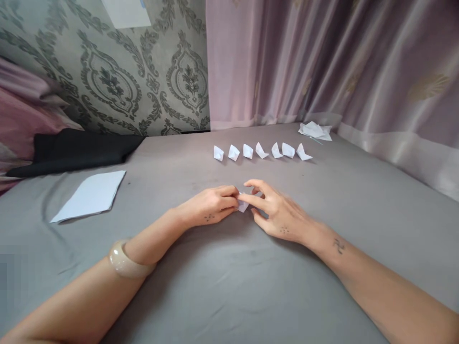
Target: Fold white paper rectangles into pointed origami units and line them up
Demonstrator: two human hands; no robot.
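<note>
L hand [211, 206] pinching folded wht ppr [243, 206]; R hand [275, 210] touching.

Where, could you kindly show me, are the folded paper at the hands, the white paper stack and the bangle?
Folded paper [243, 206]: head view, on its exposed white face.
White paper stack [91, 195]: head view, middle of its top sheet.
Bangle [125, 263]: head view, on the band's outer surface.

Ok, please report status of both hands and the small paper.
Left hand pinching small folded paper. Right hand at it, fingers spread. Row of seven folded papers beyond, apart from both hands.
</note>
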